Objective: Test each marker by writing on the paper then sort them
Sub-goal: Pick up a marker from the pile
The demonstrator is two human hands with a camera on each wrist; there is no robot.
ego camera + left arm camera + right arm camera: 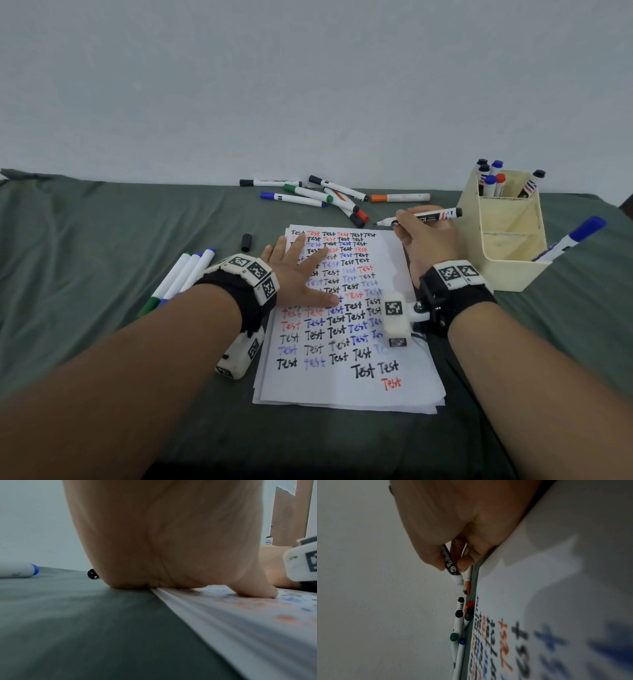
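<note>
A matt grey-green woven cloth (102, 240), softly creased, covers the bench. On it lies a stack of thin white paper sheets (404, 390), matt and smooth, their ink dried flat without sheen. The loose white-barrelled markers with coloured caps (308, 195) look like smooth plastic with a slight gloss, as does the black-labelled marker (431, 216). The cream rectangular organiser (507, 274) is plastic, dull and somewhat yellowed. A small black marker cap (246, 242) shows a faint shine. The wrist bands (239, 284) are black fabric carrying matt white plastic blocks.
</note>
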